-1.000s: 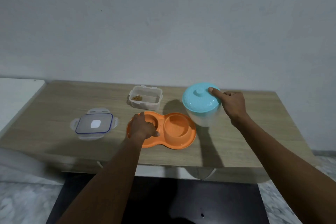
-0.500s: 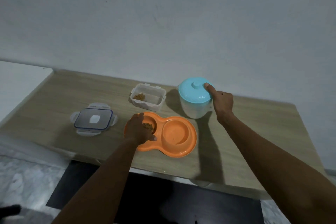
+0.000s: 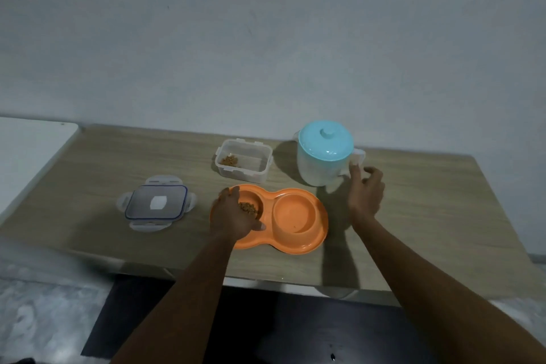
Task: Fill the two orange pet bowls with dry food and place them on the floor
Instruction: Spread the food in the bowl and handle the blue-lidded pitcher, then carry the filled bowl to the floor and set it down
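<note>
Here, wooden table (image 3: 413,216), pale wall (image 3: 266,38)

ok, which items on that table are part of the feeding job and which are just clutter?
In the job:
- orange double bowl, kibble in its left well only
- clear tub with a little kibble left
- left hand over the left well
- right hand at the jug's handle

Lying about:
- tub lid
- blue-lidded jug, contents unseen, role unclear

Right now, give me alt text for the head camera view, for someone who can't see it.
A person's left hand rests on the kibble-holding left side of an orange double pet bowl on a wooden table; the right side looks empty. The right hand is at the handle of a blue-lidded jug, beside an open food container and its lid.
</note>
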`<state>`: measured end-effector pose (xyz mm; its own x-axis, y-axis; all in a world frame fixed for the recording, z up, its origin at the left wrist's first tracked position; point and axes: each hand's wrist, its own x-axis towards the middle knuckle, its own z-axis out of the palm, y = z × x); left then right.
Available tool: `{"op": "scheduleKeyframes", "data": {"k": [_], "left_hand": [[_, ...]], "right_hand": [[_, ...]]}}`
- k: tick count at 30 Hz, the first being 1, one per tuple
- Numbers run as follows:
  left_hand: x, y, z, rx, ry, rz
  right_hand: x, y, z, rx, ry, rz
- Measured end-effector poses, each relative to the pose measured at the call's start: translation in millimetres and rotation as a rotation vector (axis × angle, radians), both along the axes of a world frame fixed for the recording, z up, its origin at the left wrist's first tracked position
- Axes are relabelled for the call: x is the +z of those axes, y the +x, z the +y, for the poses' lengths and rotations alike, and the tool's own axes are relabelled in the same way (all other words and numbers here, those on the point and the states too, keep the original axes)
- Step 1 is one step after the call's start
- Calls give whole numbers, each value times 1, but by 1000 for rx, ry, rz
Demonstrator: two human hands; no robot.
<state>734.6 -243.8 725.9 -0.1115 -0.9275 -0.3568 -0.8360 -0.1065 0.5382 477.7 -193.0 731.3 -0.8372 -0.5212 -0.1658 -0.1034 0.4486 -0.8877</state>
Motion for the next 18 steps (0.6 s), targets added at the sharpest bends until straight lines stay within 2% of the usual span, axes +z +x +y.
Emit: {"op": "scheduleKeyframes", "data": {"k": [3, 5, 8, 12, 14, 18], "left_hand": [[1, 9, 1, -34, 6, -42], [-1, 14, 1, -64, 11, -26], [-2, 24, 4, -40, 6, 104], [7, 41, 17, 148, -114, 202], [16, 48, 21, 204, -108, 253], [27, 57, 21, 173, -67, 239]], "right_hand": [[-29, 45, 44, 157, 134, -12], [-40, 64, 58, 208, 151, 5], [-46, 81, 62, 186, 168, -19], [-60, 84, 68, 193, 191, 16], [-69, 79, 69, 191, 179, 0], [-44, 86, 66, 172, 160, -35]]}}
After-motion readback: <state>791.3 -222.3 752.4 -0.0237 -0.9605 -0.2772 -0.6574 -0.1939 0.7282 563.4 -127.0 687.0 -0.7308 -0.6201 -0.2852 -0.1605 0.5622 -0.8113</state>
